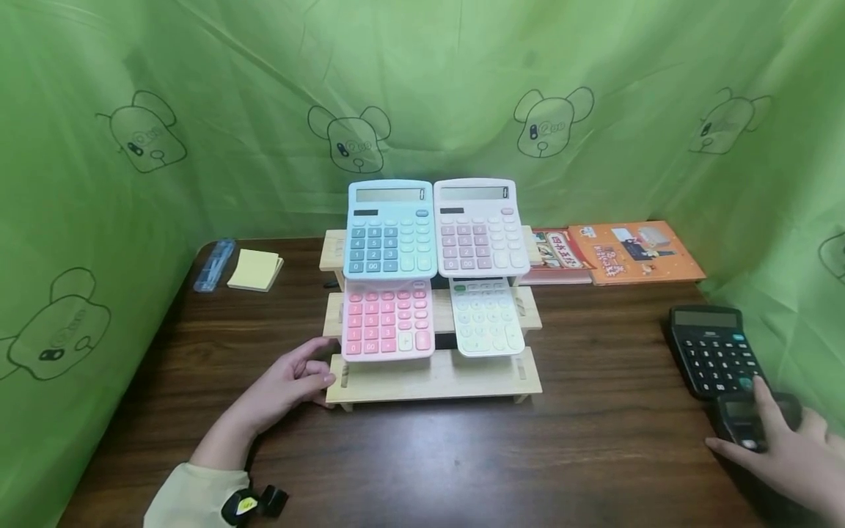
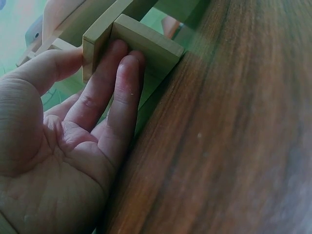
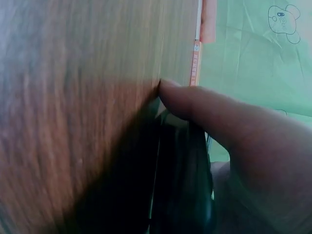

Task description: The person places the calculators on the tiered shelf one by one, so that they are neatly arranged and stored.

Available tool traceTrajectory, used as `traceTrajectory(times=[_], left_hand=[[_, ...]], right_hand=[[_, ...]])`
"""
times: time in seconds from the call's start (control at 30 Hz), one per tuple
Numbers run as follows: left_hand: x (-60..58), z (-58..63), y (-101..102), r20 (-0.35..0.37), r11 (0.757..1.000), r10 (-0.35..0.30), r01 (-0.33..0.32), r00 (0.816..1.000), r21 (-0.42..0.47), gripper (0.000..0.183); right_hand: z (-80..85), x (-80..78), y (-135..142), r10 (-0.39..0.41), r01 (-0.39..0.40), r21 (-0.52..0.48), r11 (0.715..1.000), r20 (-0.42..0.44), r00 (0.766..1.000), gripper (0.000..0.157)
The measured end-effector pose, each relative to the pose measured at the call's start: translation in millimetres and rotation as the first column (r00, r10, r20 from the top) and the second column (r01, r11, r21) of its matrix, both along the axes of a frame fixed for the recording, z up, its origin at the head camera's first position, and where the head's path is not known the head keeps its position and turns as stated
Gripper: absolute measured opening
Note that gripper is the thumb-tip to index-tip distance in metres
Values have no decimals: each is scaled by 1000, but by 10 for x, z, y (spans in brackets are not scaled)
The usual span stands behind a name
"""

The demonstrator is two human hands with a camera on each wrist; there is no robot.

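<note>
My left hand (image 1: 290,381) holds the left end of the bottom step of a three-step wooden stand (image 1: 436,378). In the left wrist view its thumb touches the board's end, and the fingertips lie against the short leg (image 2: 146,41) beneath. At the far right my right hand (image 1: 782,455) grips a small black calculator (image 1: 739,414), thumb along its left edge and index finger reaching over it. Just beyond lies a larger black calculator (image 1: 713,348). On the stand, a blue calculator (image 1: 391,229) and a pale lilac one (image 1: 480,227) sit above a pink one (image 1: 387,320) and a white one (image 1: 487,317).
Orange and red books (image 1: 637,253) lie behind the stand on the right. At the back left are a yellow sticky-note pad (image 1: 254,269) and a blue translucent object (image 1: 214,265). Green cloth (image 1: 422,88) printed with bear outlines encloses the brown wooden table (image 1: 455,462).
</note>
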State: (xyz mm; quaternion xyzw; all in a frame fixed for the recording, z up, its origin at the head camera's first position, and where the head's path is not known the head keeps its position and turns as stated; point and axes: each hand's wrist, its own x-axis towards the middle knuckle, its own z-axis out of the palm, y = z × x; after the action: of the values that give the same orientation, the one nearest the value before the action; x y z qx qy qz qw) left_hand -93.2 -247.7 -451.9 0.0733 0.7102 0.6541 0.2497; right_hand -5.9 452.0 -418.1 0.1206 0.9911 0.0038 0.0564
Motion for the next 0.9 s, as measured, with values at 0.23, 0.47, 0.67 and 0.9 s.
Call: traceTrajectory(times=[0.23,0.47,0.67,0.9], left_hand=[[11,-20,-18,-11,1000,-3,3,1000,-6,70],[4,-14,-13,-8,1000,-8,8,1000,-7,70],[5,21,-31,-12,1000,-2,2,1000,-15,70],[-13,9,-7,-3,1000,-2,2,1000,-12,70]], right_hand=[[31,-5,16,39,-39,-36,999,-8,999,123],[8,-43,56,-7,7,-3,1000,75,997,122],[-22,-56,21,-61,67,-50,996,115,991,121],[108,-37,-148,-62,64,-87,994,25,998,129]])
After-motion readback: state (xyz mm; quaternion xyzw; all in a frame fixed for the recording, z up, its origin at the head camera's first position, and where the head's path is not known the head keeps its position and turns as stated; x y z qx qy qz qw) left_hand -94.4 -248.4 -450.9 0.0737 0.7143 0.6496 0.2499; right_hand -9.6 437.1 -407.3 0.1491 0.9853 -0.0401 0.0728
